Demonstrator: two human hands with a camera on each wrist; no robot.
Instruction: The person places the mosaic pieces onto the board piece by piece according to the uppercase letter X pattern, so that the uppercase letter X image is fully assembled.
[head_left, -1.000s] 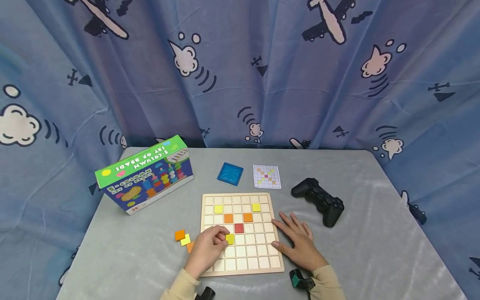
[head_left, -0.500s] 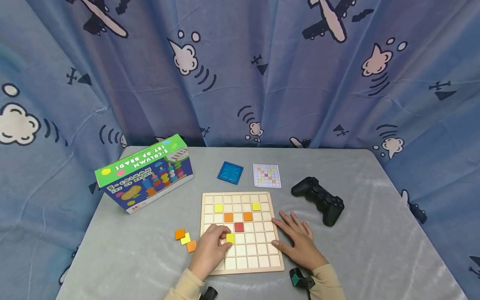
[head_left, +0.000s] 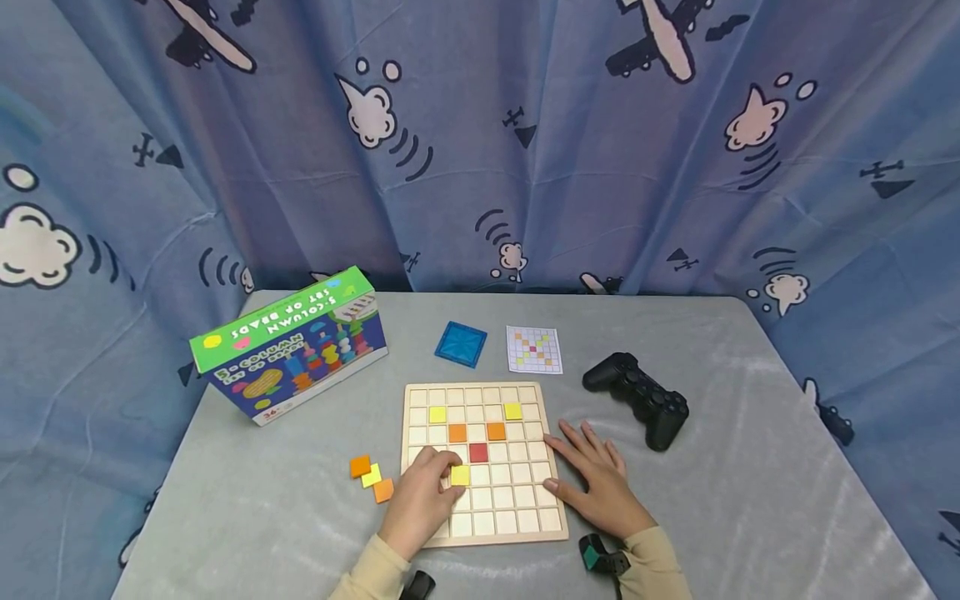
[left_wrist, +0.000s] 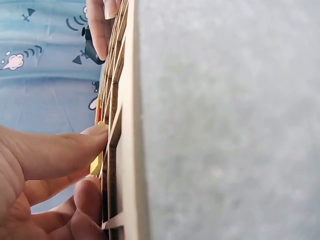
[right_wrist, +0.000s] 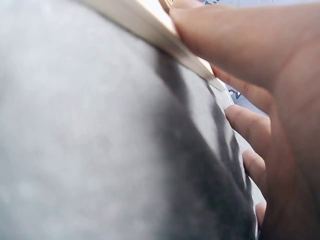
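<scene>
the board [head_left: 502,498] is smooth, matt wood.

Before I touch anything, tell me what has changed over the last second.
The left hand has shifted slightly to the right, so the lower orange tile beside the board, partly covered before, now shows whole. Nothing was let go: that hand is still at the yellow tile on the board. The right hand, box, card and controller stayed put.
</scene>
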